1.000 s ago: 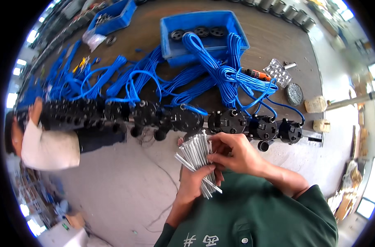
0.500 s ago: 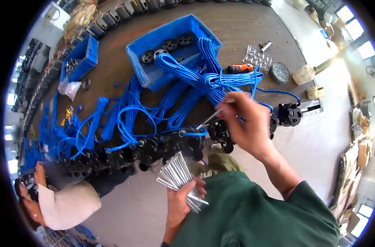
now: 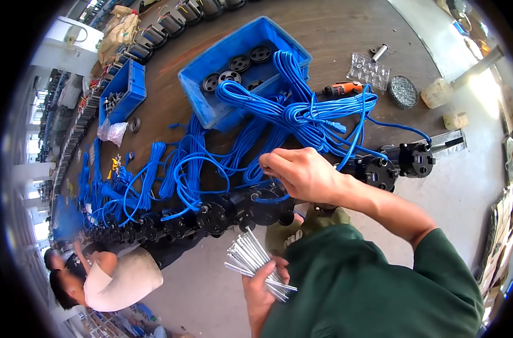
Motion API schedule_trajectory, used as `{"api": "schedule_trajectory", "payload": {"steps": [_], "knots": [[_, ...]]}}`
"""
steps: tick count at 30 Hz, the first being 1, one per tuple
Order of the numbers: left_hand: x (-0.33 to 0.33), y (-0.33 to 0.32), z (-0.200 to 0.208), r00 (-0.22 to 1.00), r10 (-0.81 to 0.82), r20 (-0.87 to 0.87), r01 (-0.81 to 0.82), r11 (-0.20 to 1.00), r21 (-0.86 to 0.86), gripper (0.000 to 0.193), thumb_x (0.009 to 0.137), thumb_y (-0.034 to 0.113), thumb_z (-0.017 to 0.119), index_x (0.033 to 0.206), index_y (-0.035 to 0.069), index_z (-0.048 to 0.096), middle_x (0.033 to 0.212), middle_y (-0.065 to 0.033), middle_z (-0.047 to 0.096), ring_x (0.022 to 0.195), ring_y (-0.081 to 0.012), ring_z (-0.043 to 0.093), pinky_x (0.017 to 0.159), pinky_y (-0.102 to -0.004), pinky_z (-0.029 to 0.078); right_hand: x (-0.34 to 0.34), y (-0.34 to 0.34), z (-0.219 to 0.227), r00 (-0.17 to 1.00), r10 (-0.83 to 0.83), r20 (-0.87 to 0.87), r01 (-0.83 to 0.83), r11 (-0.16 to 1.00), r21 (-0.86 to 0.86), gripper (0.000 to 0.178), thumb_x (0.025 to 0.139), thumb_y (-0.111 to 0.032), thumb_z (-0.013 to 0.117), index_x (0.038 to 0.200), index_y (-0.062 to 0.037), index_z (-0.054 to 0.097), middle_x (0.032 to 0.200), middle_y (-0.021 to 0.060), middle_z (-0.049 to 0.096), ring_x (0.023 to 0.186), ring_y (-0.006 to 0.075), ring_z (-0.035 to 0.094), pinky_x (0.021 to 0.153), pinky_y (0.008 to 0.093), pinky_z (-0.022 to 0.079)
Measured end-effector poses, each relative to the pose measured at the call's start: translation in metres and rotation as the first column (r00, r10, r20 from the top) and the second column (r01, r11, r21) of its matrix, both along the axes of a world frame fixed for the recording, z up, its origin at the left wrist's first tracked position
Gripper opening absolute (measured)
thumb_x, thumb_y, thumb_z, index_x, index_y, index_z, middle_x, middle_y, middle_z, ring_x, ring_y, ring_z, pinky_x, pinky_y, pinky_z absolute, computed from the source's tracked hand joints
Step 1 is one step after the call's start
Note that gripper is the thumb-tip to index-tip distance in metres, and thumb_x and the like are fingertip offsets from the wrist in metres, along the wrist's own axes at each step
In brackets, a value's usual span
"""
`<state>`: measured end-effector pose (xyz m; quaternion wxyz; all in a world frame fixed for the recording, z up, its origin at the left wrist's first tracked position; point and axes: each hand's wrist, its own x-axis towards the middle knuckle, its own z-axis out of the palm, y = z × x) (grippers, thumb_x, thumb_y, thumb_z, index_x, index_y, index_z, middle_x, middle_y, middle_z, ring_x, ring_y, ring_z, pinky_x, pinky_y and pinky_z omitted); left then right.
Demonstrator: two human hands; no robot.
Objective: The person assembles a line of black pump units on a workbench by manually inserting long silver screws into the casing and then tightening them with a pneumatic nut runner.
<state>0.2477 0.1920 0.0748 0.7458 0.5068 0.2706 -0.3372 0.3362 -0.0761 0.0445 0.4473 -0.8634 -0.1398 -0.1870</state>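
Along the near edge of the brown tabletop (image 3: 346, 34), a row of black housings (image 3: 214, 217) is lined up, and a chunk of it is blocked by the right hand (image 3: 272, 167) and forearm. Its fingers are bunched close together over that row, but whether anything's pinched in there can't be told. Lower down, a fanned bundle of long silvery rods (image 3: 248, 253) is gripped in the left hand (image 3: 265, 281), seen against the pale floor (image 3: 200, 265); the middles are covered by thumb and fingers, so no proper count can be made.

Toward the far left, the row gets pretty blurry, and a co-worker in a pale shirt (image 3: 124, 281) is seen there. On the surface, one wall of the big blue bin (image 3: 194, 96) is partly covered by blue cable coils (image 3: 318, 115), and some dark wheels (image 3: 239, 63) are held inside. An orange tool (image 3: 345, 88) is half tucked behind the cable. The room's outer edges are bent and cut off by black corners, with the right side badly washed out by glare.
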Motion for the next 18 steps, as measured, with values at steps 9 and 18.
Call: {"api": "schedule_trajectory", "payload": {"steps": [9,18], "knots": [[-0.005,-0.019,-0.003,0.998,0.050,0.024,-0.051,0.998,0.031,0.024,0.086,0.004,0.062,0.109,0.001,0.059,0.088,-0.0221,0.066,0.058,-0.0273,0.062,0.048,-0.0380,0.049,0.034,-0.008,0.022,0.907,0.403,-0.126,-0.421,0.885,-0.201,0.021,0.073,-0.004,0.071,0.091,0.0001,0.061,0.080,0.0138,0.064,0.071,0.0358,0.067,0.056,0.0437,0.053],[-0.012,-0.028,-0.004,0.995,0.070,0.071,-0.074,0.996,0.043,0.026,0.085,0.005,0.062,0.111,0.000,0.058,0.086,-0.0225,0.066,0.057,-0.0277,0.062,0.046,-0.0380,0.047,0.047,0.000,0.054,0.839,0.471,-0.271,-0.537,0.793,-0.285,0.014,0.062,-0.003,0.073,0.073,0.0024,0.068,0.065,0.0183,0.065,0.067,0.0379,0.069,0.056,0.0435,0.056]]}}
